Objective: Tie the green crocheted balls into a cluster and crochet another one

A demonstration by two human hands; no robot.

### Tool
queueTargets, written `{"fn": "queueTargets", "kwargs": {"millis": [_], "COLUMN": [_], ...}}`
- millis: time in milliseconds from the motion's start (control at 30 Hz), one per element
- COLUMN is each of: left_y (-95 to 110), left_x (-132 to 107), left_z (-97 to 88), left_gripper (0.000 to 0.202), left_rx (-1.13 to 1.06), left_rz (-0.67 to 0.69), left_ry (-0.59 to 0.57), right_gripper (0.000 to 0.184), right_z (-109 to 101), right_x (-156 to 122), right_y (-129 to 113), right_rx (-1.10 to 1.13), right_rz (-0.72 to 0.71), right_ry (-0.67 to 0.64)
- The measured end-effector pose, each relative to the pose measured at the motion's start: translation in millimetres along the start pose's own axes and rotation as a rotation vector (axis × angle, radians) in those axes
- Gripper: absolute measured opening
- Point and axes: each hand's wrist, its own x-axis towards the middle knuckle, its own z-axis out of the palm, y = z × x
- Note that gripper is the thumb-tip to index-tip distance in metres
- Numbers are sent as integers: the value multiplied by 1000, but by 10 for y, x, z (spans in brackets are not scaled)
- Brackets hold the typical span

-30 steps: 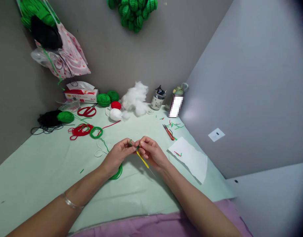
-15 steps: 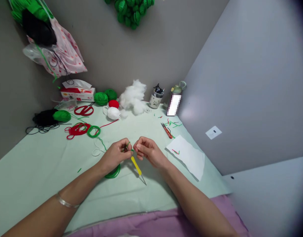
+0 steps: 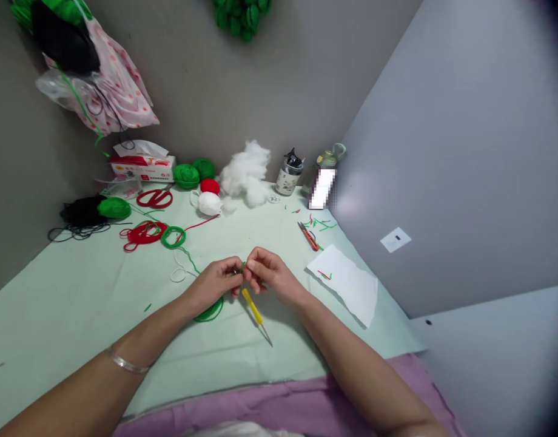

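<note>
My left hand [image 3: 218,280] is closed, its fingertips pinching a small bit of green yarn [image 3: 243,265]. Against it, my right hand [image 3: 272,273] is also closed, thumb and forefinger on the same green yarn. Just below the fingers is a crochet hook [image 3: 252,307] with a yellow grip and a thin metal shaft slanting down to the right. Its upper end runs up to my left fingers; whether they grip it I cannot tell. Under my left wrist lies a coil of green yarn [image 3: 210,312], partly hidden, with a strand leading to a green yarn ring [image 3: 173,237].
Red-handled scissors [image 3: 154,198], yarn balls [image 3: 187,176], white stuffing [image 3: 247,173], a tissue box [image 3: 145,169] and a pen cup [image 3: 289,178] stand along the back. At right are thread snips [image 3: 309,237], yarn scraps and white paper [image 3: 347,285]. A polka-dot bag [image 3: 124,91] hangs upper left.
My right hand has moved slightly left and up, so its fingertips now meet those of my left hand at the green yarn. The view has tilted slightly.
</note>
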Motion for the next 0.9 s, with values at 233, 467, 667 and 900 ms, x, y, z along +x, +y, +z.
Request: {"fn": "queueTargets", "kwargs": {"millis": [233, 467, 667, 900], "left_y": [2, 12, -21, -3], "left_x": [25, -34, 0, 27], "left_z": [13, -41, -60, -58], "left_gripper": [7, 7, 16, 23], "left_rx": [126, 118, 32, 6], "left_rz": [31, 13, 27, 12], "left_ry": [9, -66, -35, -9], "right_gripper": [21, 24, 35, 35], "right_z": [78, 21, 14, 40], "right_x": [-36, -74, 38, 69], "right_y": [-8, 26, 98, 98], "right_rx": [-237, -174, 47, 105], "right_rz": [-69, -32, 3, 6], "right_ry": [70, 19, 51, 107]}}
